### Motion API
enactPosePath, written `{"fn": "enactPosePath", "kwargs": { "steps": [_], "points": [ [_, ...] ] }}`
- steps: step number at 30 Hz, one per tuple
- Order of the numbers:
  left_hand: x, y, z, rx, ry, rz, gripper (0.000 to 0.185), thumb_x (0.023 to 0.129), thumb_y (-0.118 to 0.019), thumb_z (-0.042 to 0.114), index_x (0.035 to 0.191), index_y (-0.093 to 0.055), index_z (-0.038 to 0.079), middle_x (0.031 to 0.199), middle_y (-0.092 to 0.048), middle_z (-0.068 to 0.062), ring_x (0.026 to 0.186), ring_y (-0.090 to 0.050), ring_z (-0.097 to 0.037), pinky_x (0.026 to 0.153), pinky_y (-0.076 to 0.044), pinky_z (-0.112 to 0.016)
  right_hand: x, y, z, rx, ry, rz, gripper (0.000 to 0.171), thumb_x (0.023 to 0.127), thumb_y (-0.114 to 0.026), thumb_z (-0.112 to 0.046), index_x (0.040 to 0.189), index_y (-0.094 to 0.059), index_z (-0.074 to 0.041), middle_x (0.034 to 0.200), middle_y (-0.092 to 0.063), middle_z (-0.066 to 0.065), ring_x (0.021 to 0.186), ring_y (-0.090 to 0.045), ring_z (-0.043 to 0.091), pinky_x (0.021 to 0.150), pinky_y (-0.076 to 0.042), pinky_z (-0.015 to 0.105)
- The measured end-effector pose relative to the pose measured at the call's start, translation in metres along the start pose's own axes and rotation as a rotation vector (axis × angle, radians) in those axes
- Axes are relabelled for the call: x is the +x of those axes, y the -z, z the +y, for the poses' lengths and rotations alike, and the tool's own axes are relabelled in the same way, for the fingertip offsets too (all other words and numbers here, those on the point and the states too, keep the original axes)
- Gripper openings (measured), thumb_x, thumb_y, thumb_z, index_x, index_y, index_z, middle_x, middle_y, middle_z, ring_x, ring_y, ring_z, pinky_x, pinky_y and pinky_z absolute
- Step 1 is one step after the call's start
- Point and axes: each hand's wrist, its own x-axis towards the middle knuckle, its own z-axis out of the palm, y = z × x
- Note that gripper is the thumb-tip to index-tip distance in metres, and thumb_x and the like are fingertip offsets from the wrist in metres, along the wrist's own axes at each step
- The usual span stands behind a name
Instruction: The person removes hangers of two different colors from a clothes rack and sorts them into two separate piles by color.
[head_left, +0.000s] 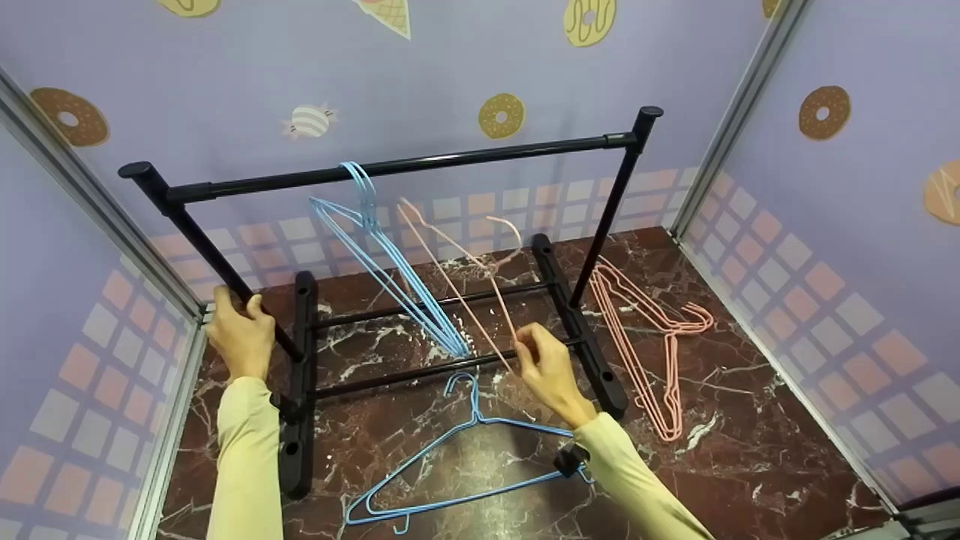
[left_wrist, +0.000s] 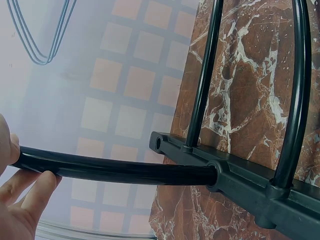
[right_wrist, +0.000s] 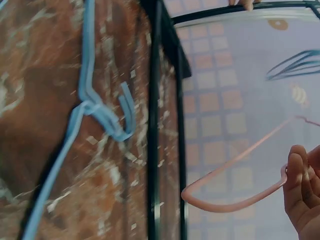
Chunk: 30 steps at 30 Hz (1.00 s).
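Observation:
My left hand (head_left: 241, 336) grips the left upright post (head_left: 214, 253) of a black clothes rack, fingers and thumb round the tube. The left wrist view shows this post (left_wrist: 120, 169) running into the rack's foot. Between its fingertips, my right hand (head_left: 551, 371) pinches a pink clothes hanger (head_left: 491, 268) by one side, near its lower end. The hanger is tilted, its hook up and to the right, below the crossbar (head_left: 480, 154). Several blue hangers (head_left: 365, 202) hang together by their hooks on that bar, left of the pink one.
Blue hangers (head_left: 475, 409) lie on the dark marbled floor in front of the rack, partly under my right forearm. To the right of the rack lies a bunch of pink hangers (head_left: 671, 330). Patterned panels (head_left: 420, 82) enclose the back and both sides.

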Motion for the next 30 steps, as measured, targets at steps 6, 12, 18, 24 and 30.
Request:
{"fn": "enactPosePath", "kwargs": {
  "steps": [6, 12, 18, 24, 30],
  "points": [
    [-0.001, -0.002, 0.002, -0.01, 0.007, -0.007, 0.029, 0.097, -0.063, 0.018, 0.12, -0.054, 0.003, 0.114, -0.068, -0.03, 0.106, -0.053, -0.064, 0.095, -0.039, -0.065, -0.024, 0.013, 0.021, -0.093, 0.009, 0.022, 0.003, 0.09, -0.065, 0.001, 0.09, -0.064, -0.002, 0.08, -0.066, 0.005, 0.067, -0.06, 0.014, 0.063, -0.05, 0.029],
    [-0.001, -0.002, 0.0, -0.005, -0.004, -0.001, 0.028, 0.097, -0.063, 0.017, 0.119, -0.054, 0.003, 0.112, -0.068, -0.03, 0.105, -0.054, -0.063, 0.093, -0.04, -0.065, -0.046, 0.029, 0.043, -0.17, 0.014, 0.039, 0.009, 0.086, -0.067, 0.005, 0.089, -0.065, -0.002, 0.079, -0.065, 0.005, 0.066, -0.059, 0.013, 0.063, -0.047, 0.027],
    [0.0, -0.001, -0.002, -0.008, -0.005, 0.005, 0.028, 0.096, -0.063, 0.017, 0.119, -0.054, 0.002, 0.113, -0.068, -0.03, 0.106, -0.055, -0.062, 0.093, -0.041, -0.065, -0.058, 0.044, 0.057, -0.221, 0.017, 0.07, 0.013, 0.083, -0.067, 0.008, 0.091, -0.065, -0.002, 0.08, -0.065, 0.005, 0.066, -0.058, 0.015, 0.063, -0.047, 0.03],
    [-0.001, -0.001, -0.002, -0.007, 0.002, -0.003, 0.028, 0.097, -0.062, 0.017, 0.12, -0.054, 0.002, 0.114, -0.068, -0.03, 0.105, -0.054, -0.063, 0.094, -0.04, -0.065, -0.072, 0.061, 0.067, -0.251, -0.058, 0.11, 0.013, 0.082, -0.067, 0.007, 0.091, -0.067, -0.002, 0.082, -0.068, 0.008, 0.07, -0.063, 0.02, 0.067, -0.05, 0.037],
    [-0.001, -0.001, -0.001, -0.001, -0.013, 0.001, 0.027, 0.098, -0.062, 0.016, 0.119, -0.054, 0.001, 0.11, -0.068, -0.032, 0.106, -0.057, -0.061, 0.094, -0.042, -0.065, -0.086, 0.08, 0.082, -0.198, -0.213, 0.143, 0.012, 0.085, -0.065, 0.009, 0.093, -0.068, 0.0, 0.08, -0.069, 0.008, 0.065, -0.062, 0.011, 0.066, -0.048, 0.022]
  ]
}}
